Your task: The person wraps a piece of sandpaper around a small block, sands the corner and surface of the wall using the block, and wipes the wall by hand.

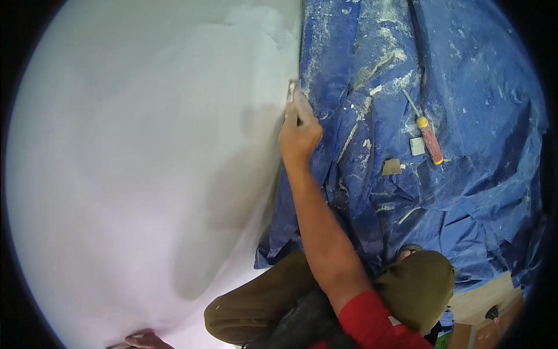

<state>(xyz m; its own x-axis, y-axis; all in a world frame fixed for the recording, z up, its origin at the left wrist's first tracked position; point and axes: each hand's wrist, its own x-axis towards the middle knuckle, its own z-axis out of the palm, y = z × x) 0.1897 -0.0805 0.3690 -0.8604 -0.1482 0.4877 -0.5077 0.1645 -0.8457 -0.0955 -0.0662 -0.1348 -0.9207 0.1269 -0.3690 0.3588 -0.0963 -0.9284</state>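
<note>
- A small flat piece point(292, 91) is gripped by the right hand point(299, 136), at 12 o'clock, between fingers that are closed around its lower end; motion blur is seen on them.
- The piece is held upward, at the edge where the pale smooth surface point(128, 145) is met by the blue sheet point(482, 104).
- The left hand point(145, 339) is seen at 7 o'clock, cut off by the frame; whether anything is gripped by it cannot be told.
- The side from 12 to 4 o'clock is covered by the wrinkled sheet, which is dusted with white powder and crumbs.
- A screwdriver point(430, 141) with a red and yellow handle is laid on the sheet between 2 and 3 o'clock, its shaft pointed toward 11.
- Just beside its handle, a pale square point(417, 146) is seen; nearer 3 o'clock, a brown scrap point(392, 167).
</note>
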